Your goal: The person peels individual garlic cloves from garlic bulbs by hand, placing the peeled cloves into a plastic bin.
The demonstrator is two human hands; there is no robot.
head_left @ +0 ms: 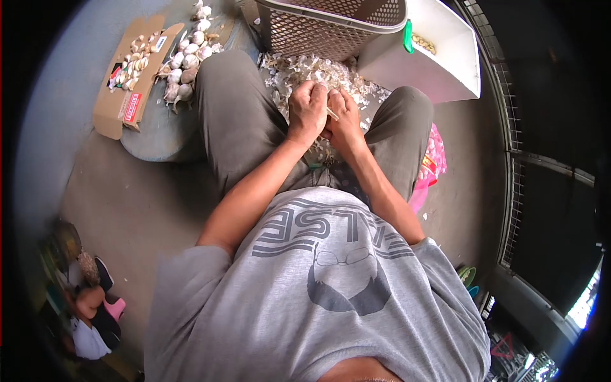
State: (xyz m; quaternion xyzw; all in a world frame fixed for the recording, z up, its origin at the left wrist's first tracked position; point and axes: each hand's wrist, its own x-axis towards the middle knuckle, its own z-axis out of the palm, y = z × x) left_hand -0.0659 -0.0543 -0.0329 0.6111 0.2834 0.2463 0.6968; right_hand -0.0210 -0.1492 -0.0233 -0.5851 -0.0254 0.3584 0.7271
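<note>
My left hand [308,112] and my right hand [344,117] meet above my lap, fingers curled and pressed together. A thin pale stalk-like piece [332,114] sticks out from the fingers of my right hand, apparently part of a garlic bulb. What my left hand pinches is hidden behind its fingers. Below and beyond both hands lies a heap of papery garlic skins [321,70] between my knees. Whole garlic bulbs [189,60] lie in a pile to the left, beside a flattened cardboard box [113,105] carrying loose garlic cloves [135,63].
A perforated plastic basket [312,38] stands just ahead of the skins. Right of it is a white box [414,70] with peeled cloves [423,44] inside and a green-handled item [408,36] on its rim. A pink bag [434,153] lies by my right leg. Another person [95,312] sits at lower left.
</note>
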